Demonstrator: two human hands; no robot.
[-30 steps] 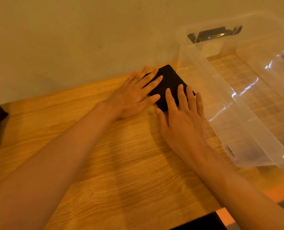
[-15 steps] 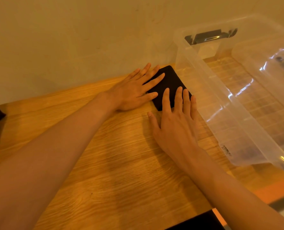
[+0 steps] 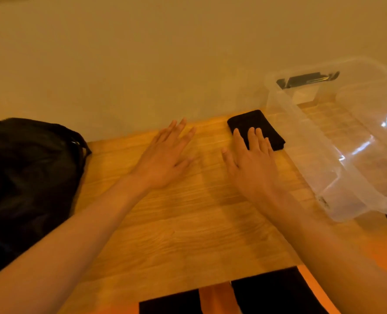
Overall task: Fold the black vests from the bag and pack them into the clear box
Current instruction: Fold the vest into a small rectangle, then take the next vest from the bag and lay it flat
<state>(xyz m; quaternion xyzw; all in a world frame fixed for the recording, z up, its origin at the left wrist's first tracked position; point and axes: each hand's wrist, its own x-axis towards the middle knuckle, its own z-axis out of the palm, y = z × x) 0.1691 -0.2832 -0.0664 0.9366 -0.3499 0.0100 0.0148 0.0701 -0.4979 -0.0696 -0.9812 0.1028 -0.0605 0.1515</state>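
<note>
Small folded black vest (image 3: pixel 256 123): 1, on wooden table (image 3: pixel 188 223), just beside clear plastic box (image 3: pixel 312 141); left hand (image 3: pixel 163 159) now withdrawn, fingers straight, empty; right hand (image 3: pixel 251 164) flat, fingertips touching vest; folding likely done, boxing pending

**Layout on table, head view**

Table (image 3: pixel 176 234) abuts wall (image 3: pixel 142 64) at rear. Bag (image 3: pixel 29 173) lies at table's left end; box (image 3: pixel 312 155) stands at right end. Folded vest (image 3: pixel 251 120) lies at rear, just left of box. Right hand (image 3: pixel 251 164) is before vest, fingertips (image 3: pixel 252 132) on it. Left hand (image 3: pixel 165 159) is between bag and vest.
</note>
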